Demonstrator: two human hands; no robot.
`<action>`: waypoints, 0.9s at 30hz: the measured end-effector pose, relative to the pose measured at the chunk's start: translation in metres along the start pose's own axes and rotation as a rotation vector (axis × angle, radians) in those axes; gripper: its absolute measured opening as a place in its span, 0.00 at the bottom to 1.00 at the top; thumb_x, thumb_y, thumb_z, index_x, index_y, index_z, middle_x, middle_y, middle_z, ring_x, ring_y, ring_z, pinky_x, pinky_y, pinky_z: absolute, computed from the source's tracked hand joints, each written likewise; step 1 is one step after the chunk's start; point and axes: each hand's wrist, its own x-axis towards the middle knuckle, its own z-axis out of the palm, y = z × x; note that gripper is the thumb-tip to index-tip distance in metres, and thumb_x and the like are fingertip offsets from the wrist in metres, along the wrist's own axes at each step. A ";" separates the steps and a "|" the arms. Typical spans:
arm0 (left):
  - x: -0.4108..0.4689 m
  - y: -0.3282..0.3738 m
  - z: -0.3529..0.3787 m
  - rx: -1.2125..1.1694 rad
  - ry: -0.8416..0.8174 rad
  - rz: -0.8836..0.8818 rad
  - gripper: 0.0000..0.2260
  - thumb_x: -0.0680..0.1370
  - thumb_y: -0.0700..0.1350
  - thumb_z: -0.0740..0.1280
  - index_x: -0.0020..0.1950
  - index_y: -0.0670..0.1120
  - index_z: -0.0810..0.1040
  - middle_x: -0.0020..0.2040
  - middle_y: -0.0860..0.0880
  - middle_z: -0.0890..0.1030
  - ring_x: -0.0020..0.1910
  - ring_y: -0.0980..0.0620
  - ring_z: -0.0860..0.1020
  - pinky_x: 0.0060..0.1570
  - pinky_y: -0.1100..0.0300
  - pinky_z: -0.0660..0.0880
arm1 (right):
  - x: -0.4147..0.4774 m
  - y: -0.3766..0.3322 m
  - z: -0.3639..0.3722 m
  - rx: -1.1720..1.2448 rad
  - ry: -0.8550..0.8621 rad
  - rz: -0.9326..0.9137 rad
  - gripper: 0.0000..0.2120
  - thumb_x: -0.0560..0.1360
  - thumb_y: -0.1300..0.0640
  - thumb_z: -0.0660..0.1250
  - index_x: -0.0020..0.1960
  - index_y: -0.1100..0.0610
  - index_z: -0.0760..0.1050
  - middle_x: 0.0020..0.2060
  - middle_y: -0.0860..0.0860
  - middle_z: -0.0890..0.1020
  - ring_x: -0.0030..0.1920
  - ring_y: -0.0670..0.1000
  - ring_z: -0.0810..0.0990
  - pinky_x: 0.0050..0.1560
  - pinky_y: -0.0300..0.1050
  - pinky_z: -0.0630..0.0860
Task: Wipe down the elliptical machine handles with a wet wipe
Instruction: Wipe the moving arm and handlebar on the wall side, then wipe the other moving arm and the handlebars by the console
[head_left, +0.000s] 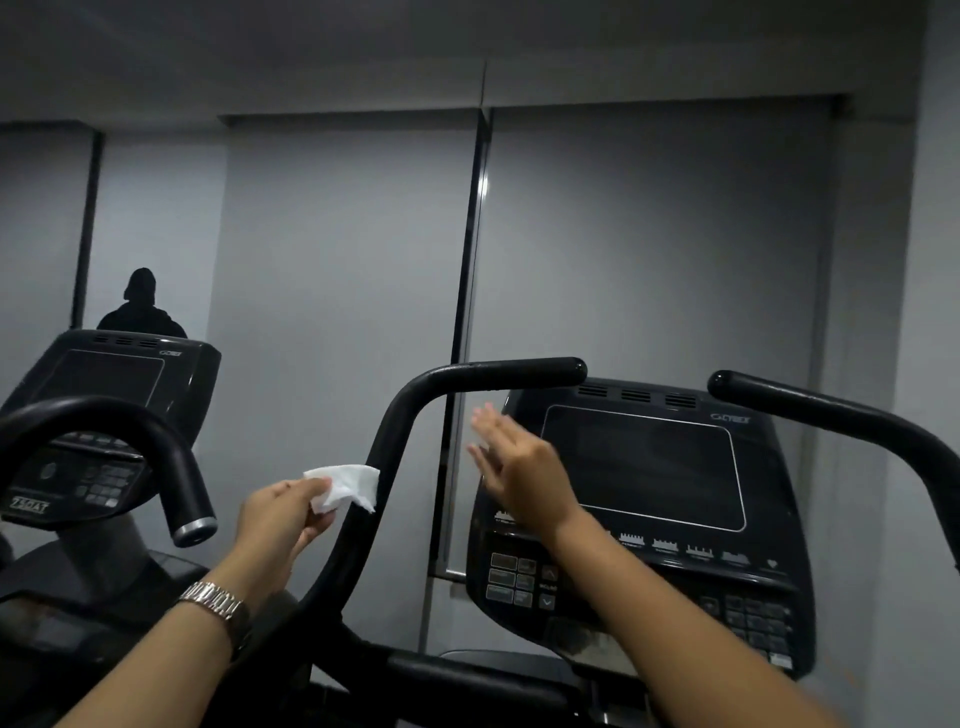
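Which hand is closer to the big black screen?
The right hand. It is open and up in front of the left edge of the screen. The left hand is farther left, on the other side of the curved handle, pinching the wipe.

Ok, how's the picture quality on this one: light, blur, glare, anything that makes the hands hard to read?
Head view: dim grey room light, so the black machine parts lose detail; the right hand is motion-blurred at the fingertips; the left hand and wet wipe are fairly sharp; a small glare streak on the vertical metal strip; wide-angle bending at the edges.
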 end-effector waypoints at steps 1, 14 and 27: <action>0.000 0.002 0.002 -0.028 0.037 0.021 0.03 0.77 0.34 0.64 0.43 0.37 0.75 0.43 0.40 0.77 0.39 0.50 0.77 0.31 0.67 0.79 | 0.003 0.014 -0.012 -0.076 0.049 0.018 0.17 0.74 0.61 0.69 0.61 0.64 0.76 0.59 0.59 0.79 0.61 0.55 0.78 0.60 0.51 0.76; 0.011 0.044 0.070 0.417 0.289 0.616 0.08 0.77 0.44 0.65 0.41 0.42 0.76 0.31 0.54 0.76 0.33 0.55 0.76 0.41 0.61 0.70 | 0.037 0.104 -0.086 -0.275 -0.108 0.296 0.14 0.72 0.61 0.72 0.57 0.60 0.80 0.52 0.58 0.83 0.50 0.61 0.83 0.49 0.57 0.79; 0.046 0.009 0.117 0.858 0.081 1.198 0.06 0.77 0.44 0.68 0.44 0.42 0.79 0.38 0.47 0.81 0.32 0.51 0.74 0.32 0.63 0.66 | 0.048 0.113 -0.069 -0.210 0.038 0.238 0.05 0.65 0.65 0.76 0.39 0.65 0.82 0.38 0.58 0.85 0.40 0.60 0.84 0.39 0.55 0.80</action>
